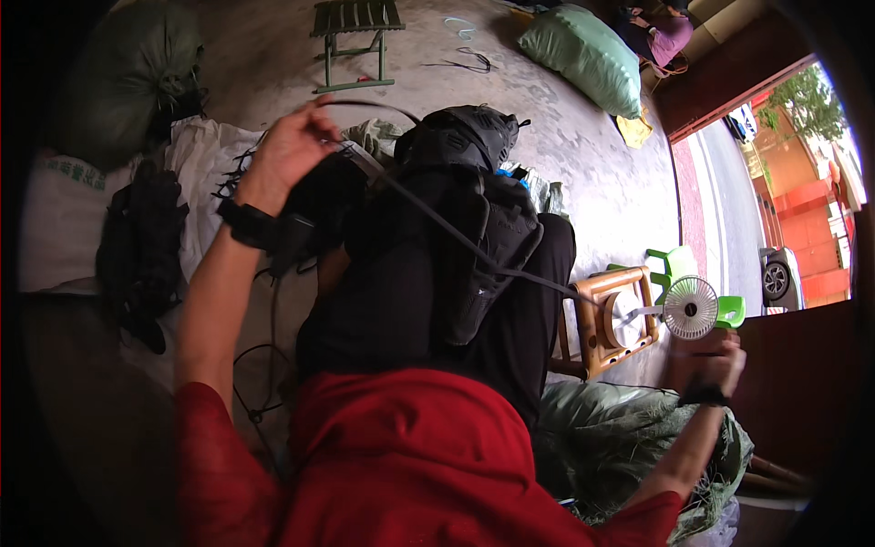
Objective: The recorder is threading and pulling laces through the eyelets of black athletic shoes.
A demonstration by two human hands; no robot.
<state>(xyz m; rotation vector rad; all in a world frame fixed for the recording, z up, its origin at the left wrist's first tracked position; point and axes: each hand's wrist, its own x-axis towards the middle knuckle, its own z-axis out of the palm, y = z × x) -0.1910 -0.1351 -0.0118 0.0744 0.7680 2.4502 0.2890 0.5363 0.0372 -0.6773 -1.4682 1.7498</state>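
Note:
A black backpack (501, 242) lies across my lap, over my dark trousers. My left hand (290, 153) is raised on its far left side, with fingers pinched on a dark webbing strap (437, 219). Part of the strap loops from that hand back toward the top of the bag. A longer run slants down to the right over the bag and my knee, toward the small fan. Far out to the right, my right hand (720, 366) is closed and slightly blurred beside the fan. A thin dark line shows by its fingers; what it holds cannot be made out.
A white fan (690, 308) stands by a wooden stool (592, 319) and a green plastic chair (670, 264). Stuffed sacks (588, 59) lie around, one green sack (629, 447) near my right arm. A folding stool (355, 41) and a seated person (670, 36) are farther off.

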